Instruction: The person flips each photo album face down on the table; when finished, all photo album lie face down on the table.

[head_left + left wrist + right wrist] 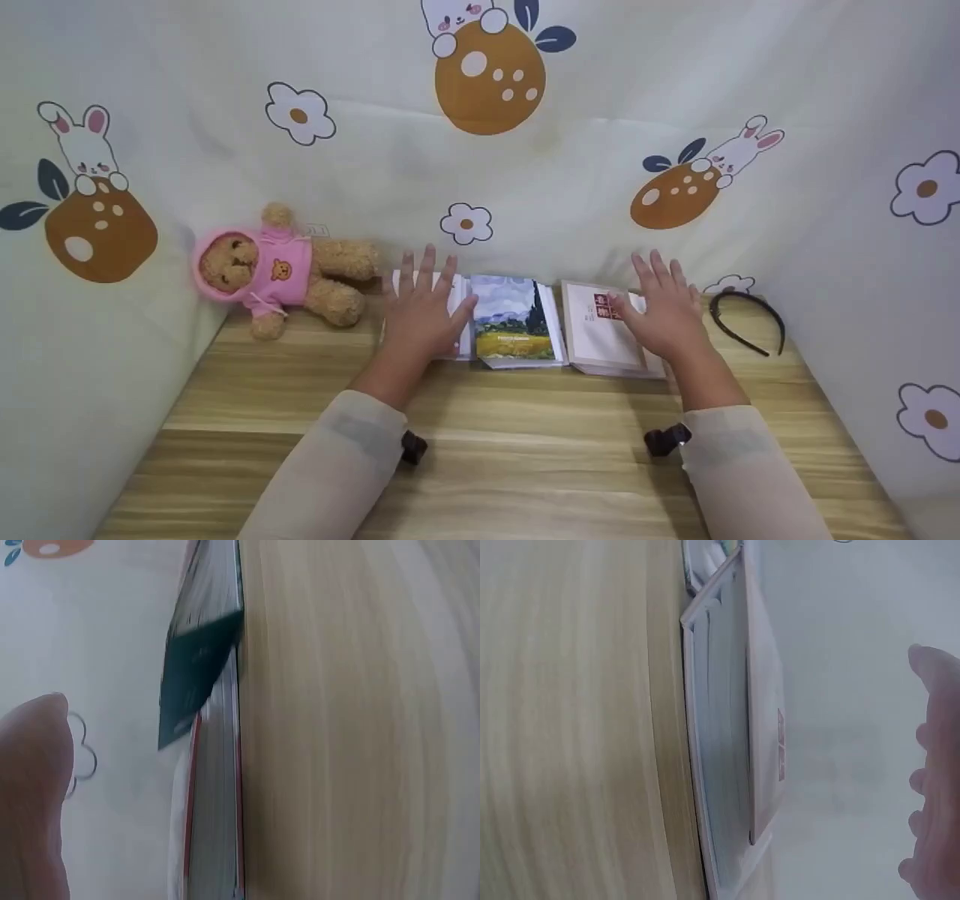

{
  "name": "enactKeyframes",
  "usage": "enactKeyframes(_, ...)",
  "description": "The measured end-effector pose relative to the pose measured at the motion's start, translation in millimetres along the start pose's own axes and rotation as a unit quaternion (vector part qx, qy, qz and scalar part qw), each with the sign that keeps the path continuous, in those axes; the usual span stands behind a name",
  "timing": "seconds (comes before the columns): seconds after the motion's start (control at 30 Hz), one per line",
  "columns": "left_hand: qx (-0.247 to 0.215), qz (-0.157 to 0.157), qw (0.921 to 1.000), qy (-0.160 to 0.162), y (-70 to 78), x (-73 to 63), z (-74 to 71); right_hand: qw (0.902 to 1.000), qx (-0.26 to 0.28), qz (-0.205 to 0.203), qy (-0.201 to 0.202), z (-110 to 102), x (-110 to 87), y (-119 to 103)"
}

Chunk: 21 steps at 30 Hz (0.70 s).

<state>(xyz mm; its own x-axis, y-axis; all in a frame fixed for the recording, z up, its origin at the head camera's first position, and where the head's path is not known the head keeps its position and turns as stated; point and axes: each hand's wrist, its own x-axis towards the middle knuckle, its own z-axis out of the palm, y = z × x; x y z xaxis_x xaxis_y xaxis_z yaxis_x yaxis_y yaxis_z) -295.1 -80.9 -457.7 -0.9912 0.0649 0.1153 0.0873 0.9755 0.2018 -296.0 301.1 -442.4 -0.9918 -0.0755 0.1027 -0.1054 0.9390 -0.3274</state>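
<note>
Three books stand in a row on the wooden table (525, 450), the painting-covered book (510, 319) at the middle. Its front shows blue-white sky, dark trees and a yellow field; page edges show along its right side. Just left of the painting-covered book: a red-edged book (214, 817), its front mostly hidden in the head view. Just right of it: a pale book (596, 337) with red square characters, its cover standing away from the pages in the right wrist view. Left hand (421, 319) over the red-edged book, left of the painting-covered book, fingers straight and spread, thumb pointing toward the painting; nothing held. Its thumb is apart from the books in the left wrist view; contact by the other fingers cannot be told. Right hand (667, 315) at the right part of the pale book, right of the painting-covered book, fingers extended and parted, grasp empty; in the right wrist view it is apart from the pages and cover. Well left of the painting-covered book a teddy bear (289, 270) in a pink hooded top lies with its head pointing away from the books. Well right of it, beyond the pale book, lies a black headband (783, 330). Behind it hangs a pale cloth (562, 187) printed with rabbits, orange fruit and flowers. Nearer the person than it, a small black device (667, 439) sits at each sleeve cuff.
</note>
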Motion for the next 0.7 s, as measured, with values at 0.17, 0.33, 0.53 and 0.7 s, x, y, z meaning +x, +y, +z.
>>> enactKeyframes(0.17, -0.074, 0.03, 0.9967, -0.012, 32.4, -5.2, 5.9, 0.9938, 0.111, -0.009, 0.006, -5.5, -5.7, 10.3)
enactKeyframes(0.33, -0.145, 0.05, 0.9868, -0.054, 67.3, -15.2, 12.8, 0.9694, 0.243, 0.027, -0.015, -9.0, -15.3, 18.3)
enactKeyframes(0.53, -0.226, 0.081, 0.9683, -0.07, 106.6, -26.1, 28.0, 0.9553, 0.293, 0.036, -0.013, -4.8, -23.4, 32.6)
enactKeyframes(0.7, -0.32, 0.087, 0.9423, -0.044, 136.6, -32.3, 42.5, 0.9493, 0.304, 0.07, -0.036, 1.8, -25.9, 41.2)
